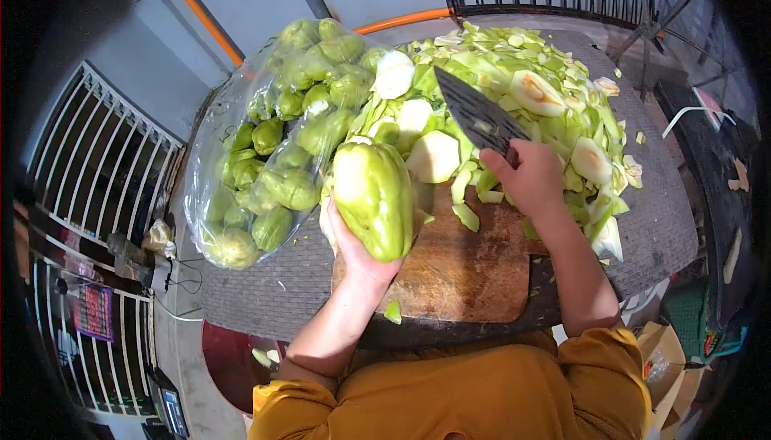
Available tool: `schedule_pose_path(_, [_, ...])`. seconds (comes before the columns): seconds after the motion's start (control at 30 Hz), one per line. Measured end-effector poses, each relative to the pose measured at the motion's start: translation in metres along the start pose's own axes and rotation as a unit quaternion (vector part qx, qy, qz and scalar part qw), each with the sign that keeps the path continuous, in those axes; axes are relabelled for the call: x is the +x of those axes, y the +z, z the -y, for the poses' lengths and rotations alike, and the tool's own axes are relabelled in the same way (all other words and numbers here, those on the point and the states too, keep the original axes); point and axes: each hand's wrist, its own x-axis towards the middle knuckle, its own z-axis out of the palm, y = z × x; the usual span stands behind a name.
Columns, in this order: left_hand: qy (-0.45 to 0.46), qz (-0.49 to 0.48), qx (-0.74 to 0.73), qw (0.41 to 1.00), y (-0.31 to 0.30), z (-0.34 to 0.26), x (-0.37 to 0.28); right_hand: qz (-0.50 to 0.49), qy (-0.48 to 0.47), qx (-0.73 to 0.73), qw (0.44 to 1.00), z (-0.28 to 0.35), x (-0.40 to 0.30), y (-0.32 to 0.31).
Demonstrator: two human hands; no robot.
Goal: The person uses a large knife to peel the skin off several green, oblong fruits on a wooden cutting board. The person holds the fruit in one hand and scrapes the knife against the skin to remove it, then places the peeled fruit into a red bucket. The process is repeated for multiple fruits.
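Note:
A large pale-green chayote (374, 199) rests in my left hand (361, 253), held up over the left side of a wooden cutting board (482, 265). Its skin is still on along the side I can see. My right hand (531, 178) grips the handle of a broad dark knife (476, 109), blade pointing up and to the left, apart from the chayote. Beneath and beyond the knife spreads a heap of green peelings (482, 57) with cut pale slices. One cut slice, brown in the middle (538, 93), lies on top of the heap.
A clear plastic bag (211, 199) full of whole chayotes (292, 187) stands at the left of the grey woven-patterned table (259, 295). Below the table's left edge is a dark red container (226, 368). A cardboard box (662, 362) sits at lower right, beside a black surface (720, 211).

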Motion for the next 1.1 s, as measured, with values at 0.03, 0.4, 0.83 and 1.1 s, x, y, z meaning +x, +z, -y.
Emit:
schedule_pose_path(0.03, [-0.041,0.042,-0.033,0.998,-0.005,-0.001,0.002,0.012,-0.013,0.016,1.0,0.004,-0.005,-0.003])
schedule_pose_path(0.4, [-0.055,0.065,0.054,0.995,0.001,-0.003,0.001,0.12,-0.277,0.018,0.953,0.045,-0.058,0.021])
schedule_pose_path(0.83, [0.008,0.024,0.056,0.998,-0.002,0.002,0.002,0.107,-0.283,0.018,0.953,0.047,-0.06,0.018])
schedule_pose_path(1.1, [-0.087,0.033,0.001,0.996,0.011,0.005,-0.011,0.049,-0.009,-0.048,0.998,0.011,-0.008,0.015])
